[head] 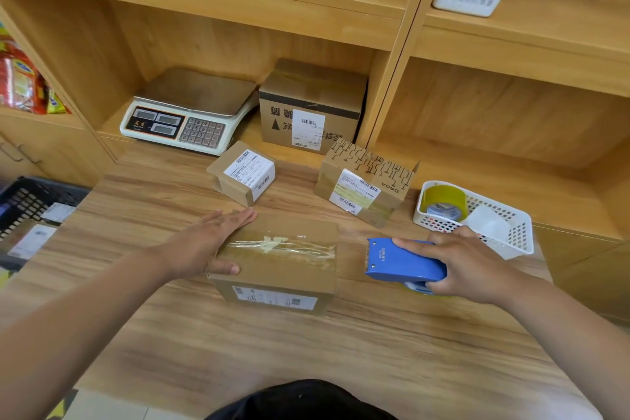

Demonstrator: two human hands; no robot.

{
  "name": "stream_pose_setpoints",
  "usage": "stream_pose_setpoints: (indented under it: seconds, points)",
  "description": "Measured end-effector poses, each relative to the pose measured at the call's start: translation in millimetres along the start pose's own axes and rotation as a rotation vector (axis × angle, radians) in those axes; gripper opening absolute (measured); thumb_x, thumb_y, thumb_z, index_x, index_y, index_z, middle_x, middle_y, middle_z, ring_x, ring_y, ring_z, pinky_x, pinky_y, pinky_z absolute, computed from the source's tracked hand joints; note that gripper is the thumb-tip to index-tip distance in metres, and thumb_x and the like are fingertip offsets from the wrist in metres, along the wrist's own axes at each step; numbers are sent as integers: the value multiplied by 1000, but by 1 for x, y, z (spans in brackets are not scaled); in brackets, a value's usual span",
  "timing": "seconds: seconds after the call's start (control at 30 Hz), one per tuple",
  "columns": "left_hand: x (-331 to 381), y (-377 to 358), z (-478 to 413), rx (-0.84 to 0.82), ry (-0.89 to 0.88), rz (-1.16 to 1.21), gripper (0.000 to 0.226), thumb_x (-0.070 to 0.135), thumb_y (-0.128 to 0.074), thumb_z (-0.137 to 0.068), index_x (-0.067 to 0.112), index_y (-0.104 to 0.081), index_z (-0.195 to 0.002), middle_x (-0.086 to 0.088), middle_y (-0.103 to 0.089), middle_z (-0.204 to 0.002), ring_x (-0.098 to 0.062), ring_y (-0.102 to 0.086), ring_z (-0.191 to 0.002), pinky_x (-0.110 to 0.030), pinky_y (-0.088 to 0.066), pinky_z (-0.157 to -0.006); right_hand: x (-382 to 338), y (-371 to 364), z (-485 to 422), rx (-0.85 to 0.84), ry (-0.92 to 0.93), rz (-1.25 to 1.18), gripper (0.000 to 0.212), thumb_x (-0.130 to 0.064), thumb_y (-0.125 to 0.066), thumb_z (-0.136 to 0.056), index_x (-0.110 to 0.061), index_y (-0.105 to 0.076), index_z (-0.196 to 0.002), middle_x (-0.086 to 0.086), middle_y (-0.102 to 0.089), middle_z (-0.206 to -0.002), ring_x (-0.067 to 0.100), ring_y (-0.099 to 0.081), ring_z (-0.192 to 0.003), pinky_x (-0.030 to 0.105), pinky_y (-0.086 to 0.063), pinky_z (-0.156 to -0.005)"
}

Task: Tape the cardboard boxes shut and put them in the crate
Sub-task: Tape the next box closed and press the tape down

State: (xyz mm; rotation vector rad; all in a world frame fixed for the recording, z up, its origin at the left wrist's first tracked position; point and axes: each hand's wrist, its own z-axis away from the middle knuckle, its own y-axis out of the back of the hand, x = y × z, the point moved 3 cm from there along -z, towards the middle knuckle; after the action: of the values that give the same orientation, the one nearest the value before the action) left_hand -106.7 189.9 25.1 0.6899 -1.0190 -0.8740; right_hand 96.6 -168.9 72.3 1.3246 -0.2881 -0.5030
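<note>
A table (pixel 306 351) with a light wood-grain top fills the foreground. Directly behind the table stands a shelving unit (pixel 211 0) of honey-coloured wood, its open compartments split by an upright divider (pixel 399 78). Left of the table, a low cabinet front (pixel 58 160) in the same wood carries a metal handle (pixel 15 150). Beside the table's near left corner, pale floor (pixel 109 409) shows. Soft, even light falls across the table.

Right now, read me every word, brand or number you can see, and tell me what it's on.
"deli": blue tape dispenser in the right hand.
"DAOA": side of the patterned box.
Keypad digits and badge on the scale: too blurred.
Shipping labels on the boxes, print on the shelf box: too small or blurred to read.
</note>
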Motion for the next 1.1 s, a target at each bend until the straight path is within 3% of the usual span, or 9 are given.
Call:
stream_pose_setpoints:
  seconds: [0.23, 0.47, 0.57, 0.67, 0.87, 1.0, 1.1]
  points:
    - [5, 3, 0, -14, 17, -24, 102, 41, -73, -79, 42, 6, -145, 13, -1, -158, -25, 4, -146, -37, -6, -119, -15, -6, -6, -40, -44, 80, 71, -67, -50, -83, -61, -1, -134, -16, -38, -89, 11, -30, -85, 19, -22, -79]
    - [22, 17, -9, 21, -35, -213, 113, 49, -78, -67, 29, -5, -151, 5, -20, -155, -13, -20, -141, -30, -20, -115, -26, -24, -17, -76, -36, 64, 70, -66, -48, -86, -59, -5, -140, -16, -38, -98, 6, -27, -81, 22, -17, -78]
    - [47, 21, -16, 23, -54, -359, 117, 55, -77, -63, 28, -4, -151, 5, -20, -153, -14, -15, -140, -31, -16, -116, -28, -33, -24, -63, -19, 36, 70, -68, -47, -84, -58, -9, -142, -11, -45, -99, 6, -37, -89, 24, -19, -82]
    - [85, 8, -27, -37, -120, -379, 120, 58, -75, -64, 30, 3, -151, 4, -7, -157, -17, -3, -144, -33, -5, -117, -29, -43, -27, -38, 1, -2, 72, -74, -39, -77, -58, -8, -140, -8, -54, -104, 13, -52, -100, 27, -24, -85]
    - [149, -31, -59, -122, -212, -409, 132, 62, -77, -59, 24, 10, -150, -9, 13, -158, -24, 16, -145, -43, 9, -117, -29, -44, -23, -18, -20, 2, 71, -64, -49, -85, -56, -7, -142, -11, -40, -94, 9, -49, -100, 29, -28, -90]
    - [160, -33, -70, -157, -179, -453, 137, 64, -78, -57, 23, 15, -149, -13, 20, -156, -29, 20, -144, -48, 9, -117, -27, -42, -19, 0, -27, -35, 72, -65, -50, -84, -55, -8, -142, -12, -40, -92, 9, -50, -100, 30, -29, -90]
    - [162, -33, -71, -132, -192, -496, 138, 66, -76, -56, 21, 13, -150, -15, 9, -157, -33, 10, -144, -51, 1, -117, -23, -45, -17, 20, -34, -39, 71, -66, -49, -83, -55, -12, -143, -11, -42, -91, 10, -51, -97, 31, -30, -88]
